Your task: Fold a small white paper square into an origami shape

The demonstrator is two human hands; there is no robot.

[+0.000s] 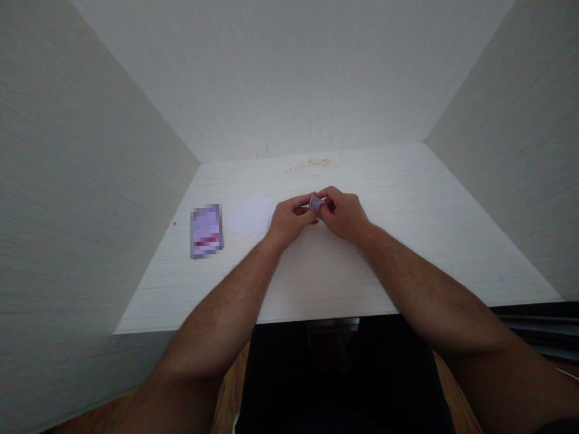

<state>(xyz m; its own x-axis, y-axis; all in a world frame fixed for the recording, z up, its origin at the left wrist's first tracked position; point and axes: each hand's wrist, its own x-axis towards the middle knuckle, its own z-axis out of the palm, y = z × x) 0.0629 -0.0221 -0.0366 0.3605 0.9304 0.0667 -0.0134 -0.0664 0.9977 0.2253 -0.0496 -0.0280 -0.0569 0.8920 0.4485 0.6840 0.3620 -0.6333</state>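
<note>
Over the middle of the white table, my left hand [292, 220] and my right hand [342, 211] meet at the fingertips. Between them they pinch a small, pale purple folded piece of paper [317, 205]. The fingers of both hands cover part of it, so its full shape is hidden. Just left of my left hand lie white sheets of paper [251, 214], partly behind that hand. Farther left, a purple rectangular packet or stack [207, 231] with a red band rests flat; its surface is blurred out.
The white table [434, 253] is enclosed by a back wall [298, 78] and side walls at left and right. A brownish stain [319, 163] marks the tabletop near the back. A tiny orange dot [175, 223] shows near the left edge. My legs are below the front edge.
</note>
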